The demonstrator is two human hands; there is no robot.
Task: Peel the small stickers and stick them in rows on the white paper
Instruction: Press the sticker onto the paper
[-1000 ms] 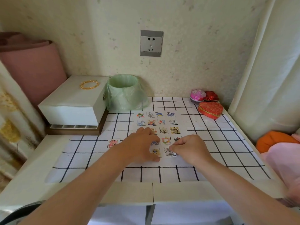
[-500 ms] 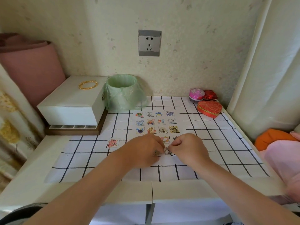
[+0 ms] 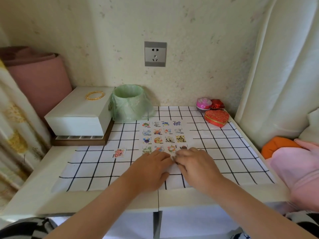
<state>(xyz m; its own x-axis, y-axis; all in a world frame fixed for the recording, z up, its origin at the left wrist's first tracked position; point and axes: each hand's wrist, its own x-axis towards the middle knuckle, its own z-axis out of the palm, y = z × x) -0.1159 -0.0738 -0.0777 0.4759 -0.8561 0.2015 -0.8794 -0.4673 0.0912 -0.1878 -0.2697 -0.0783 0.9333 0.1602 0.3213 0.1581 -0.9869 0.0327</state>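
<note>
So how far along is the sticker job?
Three full rows of four stickers sit on the white paper, plus a fourth row, partly hidden. The left hand and right hand meet over a small sticker just below that. One pink sticker waits on the checked cloth.
</note>
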